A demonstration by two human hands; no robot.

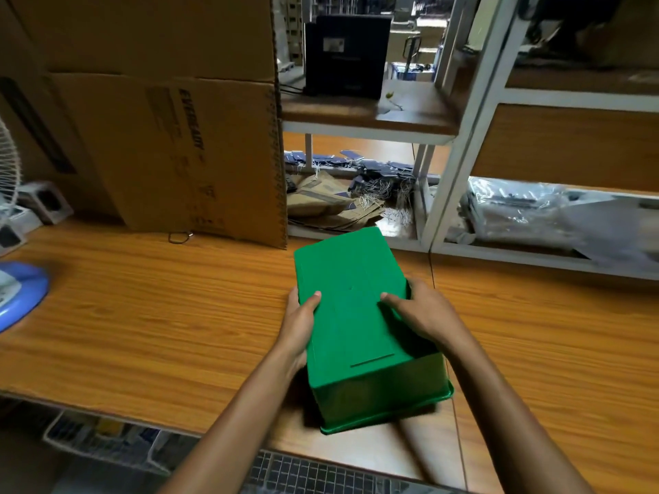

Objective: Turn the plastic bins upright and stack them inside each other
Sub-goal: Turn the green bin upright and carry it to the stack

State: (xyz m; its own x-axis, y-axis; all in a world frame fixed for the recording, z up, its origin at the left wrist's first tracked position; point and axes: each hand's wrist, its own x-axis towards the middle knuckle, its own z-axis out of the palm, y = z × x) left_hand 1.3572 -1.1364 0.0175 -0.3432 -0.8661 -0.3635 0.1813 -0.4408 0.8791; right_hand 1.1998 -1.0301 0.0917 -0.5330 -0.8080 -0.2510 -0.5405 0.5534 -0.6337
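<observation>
Wooden table (pixel 142 315): hands grip upturned green bin (pixel 353 315); cardboard box (pixel 171 137) just behind.

Wooden table (pixel 142 315); cardboard boxes (pixel 171 137) at back; blue fan base (pixel 18 294) left; green bin (pixel 356 315) upside down.

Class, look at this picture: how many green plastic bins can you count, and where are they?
1. The green bin lies upside down on the wooden table, held between the left hand and right hand. Others could be nested underneath it, unseen.
</observation>
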